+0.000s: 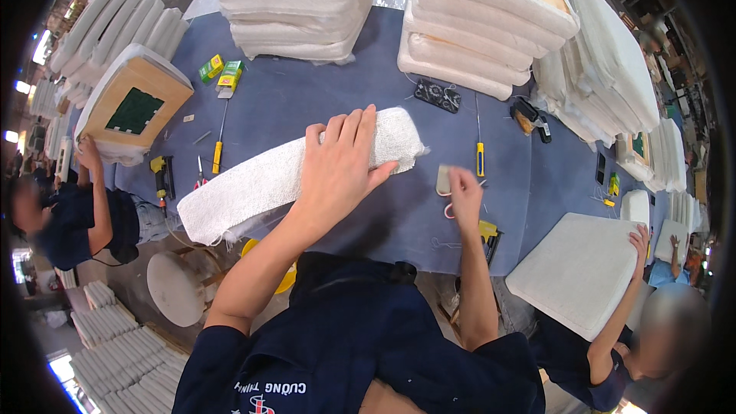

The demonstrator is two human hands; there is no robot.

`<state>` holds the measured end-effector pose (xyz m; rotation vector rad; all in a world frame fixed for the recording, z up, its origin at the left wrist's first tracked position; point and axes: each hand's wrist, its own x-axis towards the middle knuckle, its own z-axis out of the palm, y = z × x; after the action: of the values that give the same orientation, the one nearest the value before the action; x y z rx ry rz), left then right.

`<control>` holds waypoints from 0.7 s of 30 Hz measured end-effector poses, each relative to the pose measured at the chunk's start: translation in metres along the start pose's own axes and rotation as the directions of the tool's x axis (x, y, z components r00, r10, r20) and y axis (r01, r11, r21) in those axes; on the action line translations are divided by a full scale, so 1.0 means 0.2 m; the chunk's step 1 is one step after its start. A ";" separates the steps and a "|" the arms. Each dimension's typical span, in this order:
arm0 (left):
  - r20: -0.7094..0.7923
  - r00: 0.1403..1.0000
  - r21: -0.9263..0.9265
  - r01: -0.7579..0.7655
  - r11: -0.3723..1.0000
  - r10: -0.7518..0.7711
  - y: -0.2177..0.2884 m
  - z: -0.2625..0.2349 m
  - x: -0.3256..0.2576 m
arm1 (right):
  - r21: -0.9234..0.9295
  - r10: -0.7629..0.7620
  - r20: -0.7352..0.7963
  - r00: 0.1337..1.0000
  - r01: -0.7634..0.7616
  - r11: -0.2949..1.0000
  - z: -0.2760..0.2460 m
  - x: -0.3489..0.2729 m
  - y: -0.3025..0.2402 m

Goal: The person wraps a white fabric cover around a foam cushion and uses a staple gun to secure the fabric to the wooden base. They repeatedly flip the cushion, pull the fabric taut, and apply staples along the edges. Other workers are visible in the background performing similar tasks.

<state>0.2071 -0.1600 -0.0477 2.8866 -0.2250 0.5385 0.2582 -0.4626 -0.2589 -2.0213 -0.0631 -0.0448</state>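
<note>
My left hand (341, 157) lies across a long, curved padded backrest (249, 188) covered in white textured fabric. Its fingers reach over the upper edge, and the thumb presses on the front, gripping the piece. The right end of the fabric looks frayed, and loose threads hang at the lower left end. To the right, my right hand (464, 193) is closed with fingers curled, slightly blurred, just above the table. Beside its fingertips is a small beige piece (443, 181). Scissors with pink-red handles (449, 211) lie partly hidden under that hand; what it holds cannot be made out.
Stacks of white cushions (295, 8) (479, 23) stand at the back. Screwdrivers (218, 155) (481, 157), staple guns (161, 180) (488, 231), green-yellow boxes (229, 75) and a dark phone (437, 96) lie on the blue-grey table (307, 84). Co-workers at left and right handle cushions (575, 272).
</note>
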 end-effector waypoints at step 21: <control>0.022 1.000 -0.067 0.003 0.998 -0.001 0.04 -0.03 -0.06 | -0.050 -0.492 0.224 0.841 0.515 0.856 0.10 0.17 -1.13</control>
<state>0.1938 -0.1646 -0.0457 2.8288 -0.2389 0.4891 0.2777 -0.3453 -0.0616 -2.0601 -0.7429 -0.1785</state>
